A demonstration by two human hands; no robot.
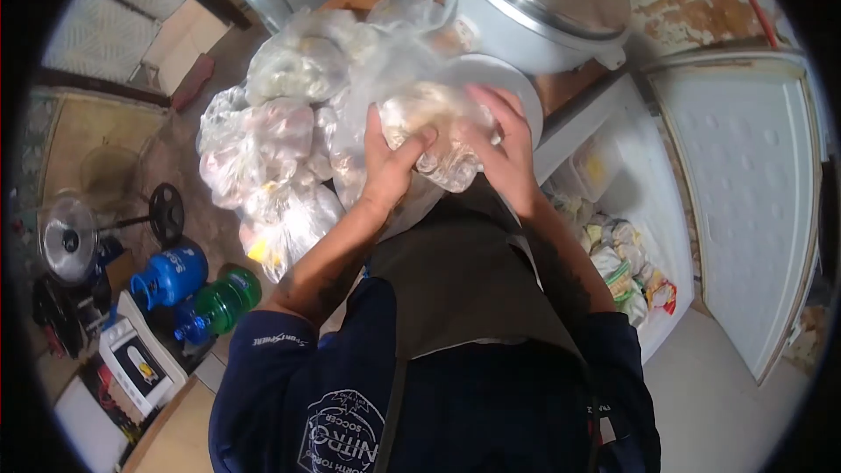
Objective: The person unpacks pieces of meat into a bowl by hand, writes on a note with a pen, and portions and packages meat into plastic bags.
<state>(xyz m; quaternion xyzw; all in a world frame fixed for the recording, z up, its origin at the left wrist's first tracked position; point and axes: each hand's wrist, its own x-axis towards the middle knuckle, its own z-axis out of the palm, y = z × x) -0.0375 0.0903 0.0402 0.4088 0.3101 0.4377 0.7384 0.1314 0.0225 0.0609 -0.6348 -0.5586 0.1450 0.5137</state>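
Observation:
Between my two hands is a clear plastic bag (pixel 451 171) with pale, whitish contents I cannot make out. My left hand (pixel 392 162) grips its left side, thumb pressed onto the front. On the other side my right hand (pixel 504 144) has its fingers wrapped round the bag. Beneath lies a round white basin (pixel 517 79), partly covered by a larger clear plastic bag (pixel 399 61). Several filled plastic bags (pixel 263 136) are heaped to the left, touching one another.
A large white rice cooker (pixel 534 9) with a metal lid stands behind the basin. On the right an open chest freezer (pixel 657 184) holds several packages (pixel 626 263), its lid (pixel 745 184) raised. A blue gas cylinder (pixel 171 276) and green bottle (pixel 226 302) are at lower left.

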